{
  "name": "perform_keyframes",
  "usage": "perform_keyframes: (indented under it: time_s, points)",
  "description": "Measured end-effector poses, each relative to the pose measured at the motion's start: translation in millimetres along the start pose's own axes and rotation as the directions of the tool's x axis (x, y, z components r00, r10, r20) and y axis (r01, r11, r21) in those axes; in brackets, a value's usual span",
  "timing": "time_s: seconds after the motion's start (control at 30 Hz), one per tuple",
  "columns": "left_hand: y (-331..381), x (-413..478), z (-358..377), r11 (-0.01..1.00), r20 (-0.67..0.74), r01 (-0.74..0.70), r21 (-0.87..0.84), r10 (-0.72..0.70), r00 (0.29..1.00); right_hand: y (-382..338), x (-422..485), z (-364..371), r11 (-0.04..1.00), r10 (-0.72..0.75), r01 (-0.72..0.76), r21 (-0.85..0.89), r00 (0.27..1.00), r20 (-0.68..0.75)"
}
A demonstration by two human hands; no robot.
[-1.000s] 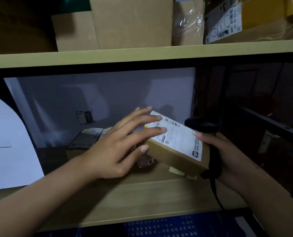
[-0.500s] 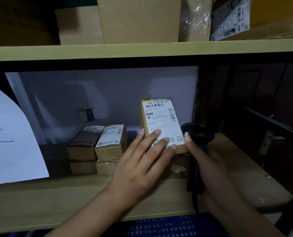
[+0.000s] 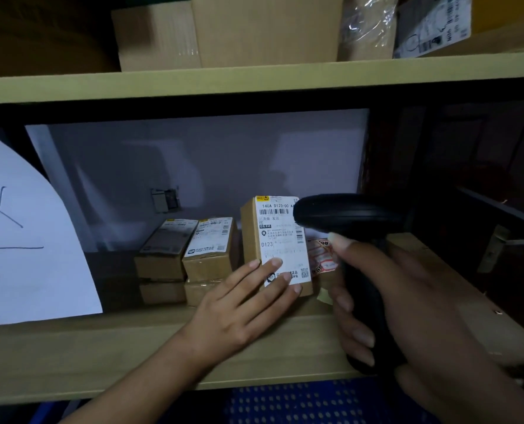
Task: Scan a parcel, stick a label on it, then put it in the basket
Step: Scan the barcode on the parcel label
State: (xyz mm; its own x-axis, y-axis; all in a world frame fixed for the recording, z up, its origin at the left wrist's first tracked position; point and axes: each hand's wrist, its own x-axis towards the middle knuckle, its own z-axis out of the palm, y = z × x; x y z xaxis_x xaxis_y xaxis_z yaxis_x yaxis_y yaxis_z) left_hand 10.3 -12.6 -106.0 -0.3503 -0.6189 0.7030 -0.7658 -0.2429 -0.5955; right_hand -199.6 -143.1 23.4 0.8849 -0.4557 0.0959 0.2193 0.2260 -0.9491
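A small brown cardboard parcel (image 3: 277,237) stands upright on the wooden shelf (image 3: 132,347), its white shipping label facing me. My left hand (image 3: 239,304) props it from the front, fingertips pressed on the lower part of the label. My right hand (image 3: 407,307) grips a black handheld scanner (image 3: 346,214) by its handle; the scanner head sits just right of the parcel's top and covers the label's upper right corner. A blue perforated basket (image 3: 300,402) shows at the bottom edge, below the shelf.
Two stacks of small labelled boxes (image 3: 187,255) sit left of the parcel. A white sheet with pen marks (image 3: 25,240) leans at the left. Red-and-white stickers (image 3: 323,255) lie behind the parcel. Larger cartons (image 3: 263,29) fill the upper shelf.
The parcel went from tilted in both hands to standing upright on the shelf. My right hand has raised the scanner so that its head is level with the label's top.
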Motion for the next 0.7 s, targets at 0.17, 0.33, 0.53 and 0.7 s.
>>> perform_keyframes:
  time_s: [0.17, 0.33, 0.53, 0.7]
  points:
    - [-1.8, 2.6, -2.0, 1.000, -0.009, -0.006, -0.020, 0.006, 1.000, 2.4, 5.2, 2.2, 0.999, 0.015, -0.015, -0.050, 1.000, -0.012]
    - [-4.1, 2.3, -3.1, 1.000, -0.012, -0.019, -0.014, 0.019, 1.000, 0.9, 7.5, 2.4, 0.997, 0.002, -0.003, -0.080, 1.000, -0.008]
    - [-6.5, 1.3, -2.1, 1.000, -0.018, -0.009, -0.012, 0.009, 1.000, -2.8, 7.0, 0.1, 0.996, 0.004, -0.005, -0.089, 1.000, -0.016]
    - [-5.8, 1.2, -2.7, 1.000, -0.008, -0.021, -0.008, 0.021, 1.000, -3.1, 8.1, 0.7, 0.995, 0.015, -0.017, -0.097, 1.000, -0.018]
